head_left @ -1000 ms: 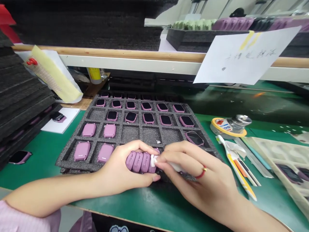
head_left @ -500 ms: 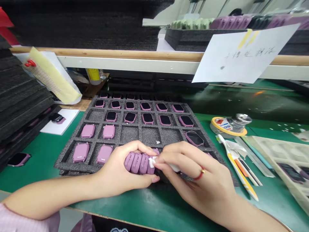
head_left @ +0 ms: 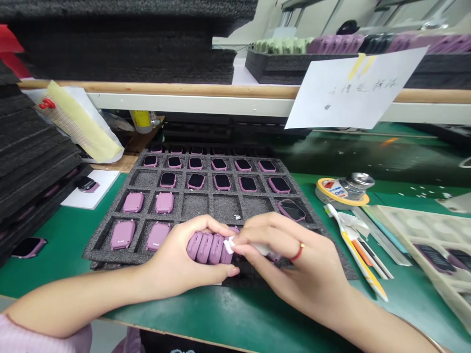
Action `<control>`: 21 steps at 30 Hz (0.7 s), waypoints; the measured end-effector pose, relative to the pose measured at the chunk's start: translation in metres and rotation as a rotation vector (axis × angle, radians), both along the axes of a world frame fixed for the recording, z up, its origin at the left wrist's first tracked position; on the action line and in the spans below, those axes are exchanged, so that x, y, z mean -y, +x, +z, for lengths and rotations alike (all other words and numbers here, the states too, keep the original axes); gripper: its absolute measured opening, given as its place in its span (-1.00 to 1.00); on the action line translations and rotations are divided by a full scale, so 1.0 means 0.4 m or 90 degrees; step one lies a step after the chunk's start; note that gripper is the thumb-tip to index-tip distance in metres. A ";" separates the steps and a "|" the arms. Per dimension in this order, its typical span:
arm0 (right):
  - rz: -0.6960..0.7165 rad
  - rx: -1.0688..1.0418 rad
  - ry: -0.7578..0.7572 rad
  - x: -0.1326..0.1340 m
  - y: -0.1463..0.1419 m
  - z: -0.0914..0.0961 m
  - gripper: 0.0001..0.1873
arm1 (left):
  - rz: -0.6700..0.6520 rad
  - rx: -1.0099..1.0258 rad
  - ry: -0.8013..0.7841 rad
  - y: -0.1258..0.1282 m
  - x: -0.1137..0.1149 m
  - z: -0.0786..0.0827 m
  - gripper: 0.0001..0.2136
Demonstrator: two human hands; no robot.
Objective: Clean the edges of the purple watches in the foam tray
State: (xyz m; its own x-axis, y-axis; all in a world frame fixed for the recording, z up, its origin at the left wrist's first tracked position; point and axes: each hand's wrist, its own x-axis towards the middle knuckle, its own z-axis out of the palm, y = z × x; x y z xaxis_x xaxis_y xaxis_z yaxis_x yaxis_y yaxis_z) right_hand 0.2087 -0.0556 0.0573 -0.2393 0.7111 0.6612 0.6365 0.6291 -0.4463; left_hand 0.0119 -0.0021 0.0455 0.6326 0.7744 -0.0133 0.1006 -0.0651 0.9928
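Pink rounded smartwatch cases point(head_left: 204, 247), a tight row, sit clasped in the left hand point(head_left: 176, 250) over a grey foam tray point(head_left: 96, 253), while the right hand point(head_left: 279, 250) pinches a white wipe point(head_left: 230, 244) against the end case; a loosened clasp could let cases slip onto the tray or green surface point(head_left: 235, 314)

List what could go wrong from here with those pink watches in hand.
The left hand squeezes a row of pink plastic smartwatch bodies on edge with bare fingers, so one might slip out. The small white wipe pinched by the right hand presses on the end body and could nudge the row apart or leave lint. Anything dropped could land on the black watch screens lying face up in the grey foam tray.
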 end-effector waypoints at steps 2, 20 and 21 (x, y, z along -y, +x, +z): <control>-0.054 -0.046 -0.017 -0.004 0.026 0.016 -0.86 | -0.003 0.001 0.002 -0.001 0.001 0.002 -0.69; -0.195 0.007 -0.028 0.073 0.142 0.000 -0.95 | -0.015 -0.029 0.058 -0.001 0.001 0.002 -0.71; -0.140 0.010 -0.032 0.067 0.104 0.016 -0.91 | -0.010 -0.033 0.068 -0.001 0.002 0.003 -0.70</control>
State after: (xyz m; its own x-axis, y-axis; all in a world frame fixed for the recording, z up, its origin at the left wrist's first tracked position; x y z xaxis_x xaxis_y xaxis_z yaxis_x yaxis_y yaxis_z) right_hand 0.2502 -0.0825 0.0638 -0.0848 0.7792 0.6210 0.7626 0.4519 -0.4629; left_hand 0.0113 -0.0027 0.0467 0.6458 0.7627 0.0355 0.1503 -0.1726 0.9735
